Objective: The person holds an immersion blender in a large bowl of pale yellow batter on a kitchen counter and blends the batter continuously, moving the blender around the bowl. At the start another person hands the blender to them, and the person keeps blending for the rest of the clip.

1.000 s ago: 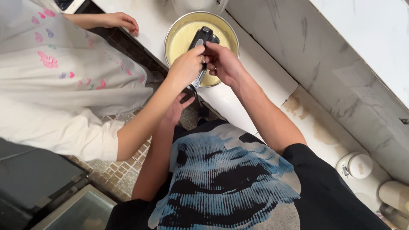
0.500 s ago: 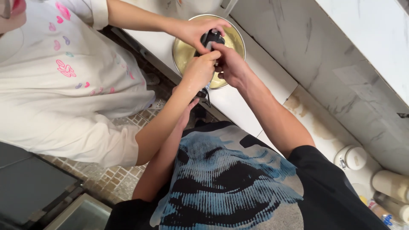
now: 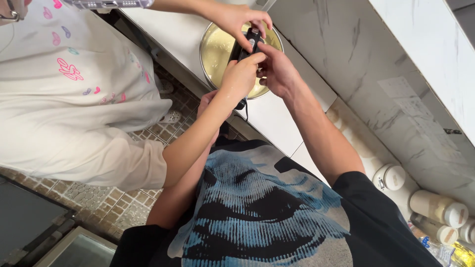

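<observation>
A white desk (image 3: 277,118) runs diagonally under the hands and carries everything beyond them. A grey-veined marble wall (image 3: 346,59) rises just past the hands, on their far side. Back along the right forearm, well away from the hands, a round white lidded jar (image 3: 391,177) stands on the desk, with pale bottles (image 3: 438,207) lying just beyond it. Below the hands, a pebble-patterned tile floor (image 3: 99,198) shows, and a co-worker's cream sleeve (image 3: 89,143) hangs over it.
</observation>
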